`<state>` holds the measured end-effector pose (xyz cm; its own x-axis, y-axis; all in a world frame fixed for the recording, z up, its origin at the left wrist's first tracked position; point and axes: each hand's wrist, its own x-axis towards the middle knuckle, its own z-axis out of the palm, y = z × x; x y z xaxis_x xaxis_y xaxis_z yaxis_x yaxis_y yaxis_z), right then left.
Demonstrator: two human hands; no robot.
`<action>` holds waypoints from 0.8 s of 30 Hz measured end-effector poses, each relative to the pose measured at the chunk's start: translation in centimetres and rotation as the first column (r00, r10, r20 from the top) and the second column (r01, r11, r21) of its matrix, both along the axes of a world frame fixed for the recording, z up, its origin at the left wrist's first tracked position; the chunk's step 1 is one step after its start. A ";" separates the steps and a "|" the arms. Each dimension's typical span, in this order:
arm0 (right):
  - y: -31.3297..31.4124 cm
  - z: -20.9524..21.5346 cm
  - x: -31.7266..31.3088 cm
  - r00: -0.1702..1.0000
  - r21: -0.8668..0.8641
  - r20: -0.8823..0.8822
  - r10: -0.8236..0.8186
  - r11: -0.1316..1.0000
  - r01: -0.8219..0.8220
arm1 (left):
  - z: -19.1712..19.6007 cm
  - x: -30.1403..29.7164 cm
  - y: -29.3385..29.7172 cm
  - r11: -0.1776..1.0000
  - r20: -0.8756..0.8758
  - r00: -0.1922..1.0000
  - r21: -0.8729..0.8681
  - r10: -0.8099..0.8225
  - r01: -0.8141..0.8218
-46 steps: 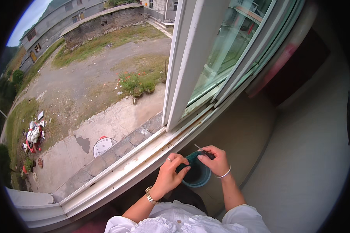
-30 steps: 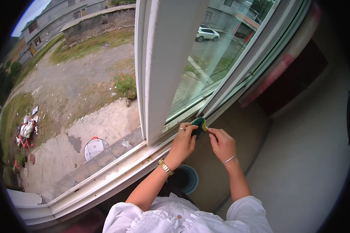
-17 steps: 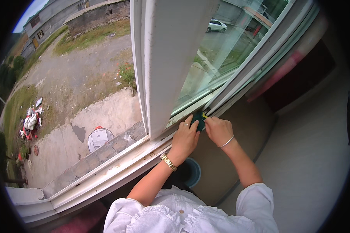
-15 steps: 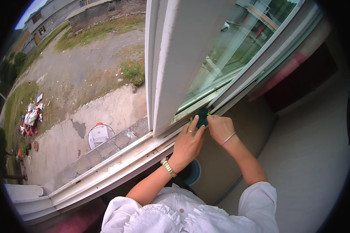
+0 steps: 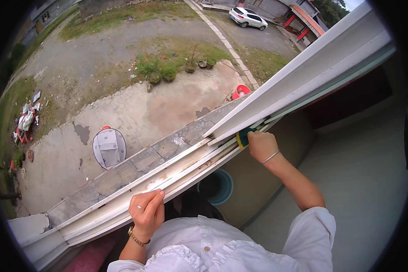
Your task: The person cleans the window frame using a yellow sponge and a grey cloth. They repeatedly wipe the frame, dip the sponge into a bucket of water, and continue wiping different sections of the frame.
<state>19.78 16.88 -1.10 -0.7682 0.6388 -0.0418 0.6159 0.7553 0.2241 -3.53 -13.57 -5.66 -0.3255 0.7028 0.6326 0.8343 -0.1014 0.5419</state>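
A sponge [image 5: 243, 138], yellow with a dark green side, is in my right hand [image 5: 262, 146], pressed into the inner track of the white window frame beside the sash. My right fingers are closed around its end. My left hand [image 5: 147, 210], wearing a ring, is curled closed at the inner edge of the white windowsill track [image 5: 186, 164], with nothing visible between its fingers. Brown dirt marks the bare track between my hands. The white sash frame [image 5: 303, 81] stands at the right of the opening.
A blue bucket [image 5: 228, 187] stands below the sill in front of me. Outside lie a concrete ledge [image 5: 136, 164], a white oval cover [image 5: 109, 148], a red basin [image 5: 241, 92], potted plants [image 5: 156, 70] and a parked white car [image 5: 248, 18]. A pale wall [image 5: 349, 149] is at my right.
The sash has moved to the right, leaving more of the opening uncovered. My left hand has left the sponge area and come down left to the sill; the right hand keeps the sponge.
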 end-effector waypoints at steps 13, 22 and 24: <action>-2.7 3.4 -4.1 0.995 -0.261 0.091 0.033 0.965 -0.008 | -1.1 -1.8 -1.0 0.988 -0.006 0.995 -0.121 0.095 -0.095; 9.7 -1.0 2.4 0.956 0.302 0.030 0.290 0.910 -0.286 | -1.2 -1.9 -0.9 0.989 0.050 0.990 -0.080 0.131 -0.126; 10.6 -0.1 2.9 0.954 0.033 0.044 0.297 0.954 -0.298 | -1.0 -2.0 -0.8 0.992 0.063 0.992 -0.063 0.113 -0.109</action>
